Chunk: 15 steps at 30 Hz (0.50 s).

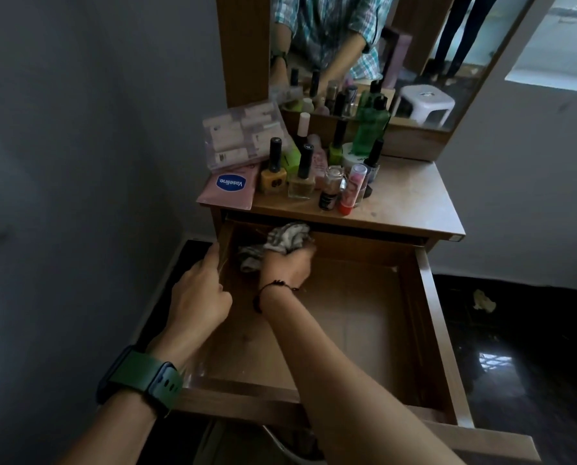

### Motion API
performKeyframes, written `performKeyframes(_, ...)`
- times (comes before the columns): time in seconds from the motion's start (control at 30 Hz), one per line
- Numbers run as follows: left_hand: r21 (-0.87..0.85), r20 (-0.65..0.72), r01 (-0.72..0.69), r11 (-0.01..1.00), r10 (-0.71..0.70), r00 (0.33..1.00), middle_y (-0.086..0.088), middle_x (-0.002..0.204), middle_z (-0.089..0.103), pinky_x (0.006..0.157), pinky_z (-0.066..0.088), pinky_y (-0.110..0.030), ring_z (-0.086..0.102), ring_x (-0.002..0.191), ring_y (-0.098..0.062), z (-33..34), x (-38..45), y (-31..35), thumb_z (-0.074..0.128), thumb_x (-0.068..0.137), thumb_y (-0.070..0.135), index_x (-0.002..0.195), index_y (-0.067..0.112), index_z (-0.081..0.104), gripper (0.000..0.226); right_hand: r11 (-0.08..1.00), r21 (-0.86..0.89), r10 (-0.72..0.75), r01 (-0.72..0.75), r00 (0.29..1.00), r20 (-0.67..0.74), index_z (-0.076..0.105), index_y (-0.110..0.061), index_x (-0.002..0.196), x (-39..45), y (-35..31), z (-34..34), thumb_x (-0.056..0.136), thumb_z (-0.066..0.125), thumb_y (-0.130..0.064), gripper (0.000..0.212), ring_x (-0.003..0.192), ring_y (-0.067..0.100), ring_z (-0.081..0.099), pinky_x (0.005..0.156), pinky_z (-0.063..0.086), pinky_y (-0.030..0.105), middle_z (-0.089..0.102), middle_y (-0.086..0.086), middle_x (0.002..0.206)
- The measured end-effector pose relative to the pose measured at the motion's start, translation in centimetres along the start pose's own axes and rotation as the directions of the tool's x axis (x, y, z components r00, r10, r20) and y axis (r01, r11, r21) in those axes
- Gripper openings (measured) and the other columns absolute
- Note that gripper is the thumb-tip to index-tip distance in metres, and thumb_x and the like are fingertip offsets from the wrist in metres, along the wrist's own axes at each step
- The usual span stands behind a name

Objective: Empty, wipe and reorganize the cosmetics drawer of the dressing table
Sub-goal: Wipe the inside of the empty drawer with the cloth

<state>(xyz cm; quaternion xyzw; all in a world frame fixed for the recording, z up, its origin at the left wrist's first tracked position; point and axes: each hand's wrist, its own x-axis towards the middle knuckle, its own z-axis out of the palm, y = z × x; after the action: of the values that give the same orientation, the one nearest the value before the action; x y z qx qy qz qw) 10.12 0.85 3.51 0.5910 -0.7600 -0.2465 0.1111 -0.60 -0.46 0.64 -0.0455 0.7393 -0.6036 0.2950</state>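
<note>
The wooden drawer (pixel 428 317) of the dressing table is pulled far out and holds no cosmetics. My right hand (pixel 288 265) grips a bunched grey-and-white checked cloth (pixel 285 239) against the drawer's back left corner. My left hand (pixel 201 290), with a green watch on its wrist, holds the drawer's left side wall, fingers curled over the edge. Several nail polish bottles (pixel 302 174), a green bottle (pixel 371 129) and a pink Vaseline pouch (pixel 230 187) stand crowded on the left half of the tabletop (pixel 411 203).
A mirror (pixel 414 45) rises behind the tabletop and reflects a person in a checked shirt and a white stool. A clear pouch of small packets (pixel 243 135) leans at the back left. Dark glossy floor lies to the right, with a crumpled scrap (pixel 483 300) on it.
</note>
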Motion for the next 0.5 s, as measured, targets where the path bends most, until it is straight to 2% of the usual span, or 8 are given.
performKeyframes(0.07, -0.016, -0.003, -0.002, 1.0, 0.002, 1.0, -0.014, 0.128, 0.053, 0.097, 0.045, -0.04, 0.054, 0.113, -0.031, 0.0, 0.0, -0.1, 0.048, 0.087, 0.001, 0.147, 0.023, 0.023, 0.069, 0.989, 0.1, 0.121, -0.108, 0.984, -0.129, 0.05, -0.007, 0.121, 1.3, -0.8, -1.3, 0.086, 0.061, -0.025, 0.04, 0.113, 0.029, 0.057, 0.091, 0.043, 0.029, 0.059, 0.014, 0.124)
performKeyframes(0.13, -0.03, -0.005, -0.002, 1.0, 0.002, 1.0, -0.013, 0.127, 0.053, 0.096, 0.046, -0.04, 0.055, 0.112, -0.031, 0.1, 0.1, -0.1, 0.048, 0.086, 0.001, 0.146, 0.023, 0.024, 0.068, 0.978, 0.121, 0.196, -0.171, 0.949, -0.246, 0.05, -0.007, 0.121, 2.9, -1.4, -3.7, 0.089, 0.057, -0.029, 0.04, 0.116, 0.028, 0.056, 0.095, 0.041, 0.03, 0.058, 0.012, 0.127)
performKeyframes(0.23, -0.044, -0.01, 0.006, 0.999, -0.006, 1.0, -0.012, 0.132, 0.051, 0.097, 0.044, -0.038, 0.053, 0.116, -0.03, 0.2, 0.1, -0.1, 0.047, 0.086, 0.001, 0.147, 0.024, 0.022, 0.069, 0.96, 0.235, 0.24, -0.153, 0.882, -0.405, 0.051, -0.005, 0.121, 4.7, -2.3, -7.4, 0.091, 0.055, -0.024, 0.036, 0.116, 0.028, 0.057, 0.094, 0.045, 0.033, 0.058, 0.013, 0.128)
performKeyframes(0.33, -0.038, -0.01, 0.021, 0.999, -0.021, 1.0, -0.012, 0.138, 0.047, 0.099, 0.041, -0.036, 0.048, 0.122, -0.03, 0.2, 0.0, -0.1, 0.046, 0.087, 0.001, 0.148, 0.023, 0.019, 0.07, 0.972, 0.19, 0.22, -0.137, 0.81, -0.544, 0.047, -0.001, 0.125, 5.5, -2.7, -9.0, 0.09, 0.05, -0.012, 0.037, 0.121, 0.032, 0.052, 0.099, 0.04, 0.034, 0.055, 0.019, 0.13)
performKeyframes(0.4, -0.053, -0.005, 0.019, 0.998, -0.019, 1.0, -0.012, 0.14, 0.045, 0.101, 0.04, -0.037, 0.048, 0.124, -0.031, 0.3, 0.0, -0.3, 0.046, 0.086, 0.0, 0.148, 0.023, 0.019, 0.071, 0.988, 0.121, 0.143, -0.091, 0.833, -0.535, 0.043, -0.006, 0.128, 4.7, -2.5, -8.0, 0.085, 0.053, -0.006, 0.044, 0.12, 0.033, 0.052, 0.1, 0.038, 0.036, 0.055, 0.02, 0.129)
performKeyframes(0.5, -0.118, 0.009, 0.025, 0.993, -0.025, 1.0, -0.01, 0.138, 0.047, 0.102, 0.044, -0.042, 0.05, 0.121, -0.031, 0.4, 0.0, -0.5, 0.047, 0.085, 0.001, 0.146, 0.028, 0.023, 0.07, 0.999, -0.003, 0.05, -0.054, 0.944, -0.327, 0.043, -0.01, 0.131, 1.8, -1.3, -3.5, 0.081, 0.063, -0.011, 0.053, 0.116, 0.034, 0.054, 0.095, 0.042, 0.038, 0.057, 0.019, 0.124)
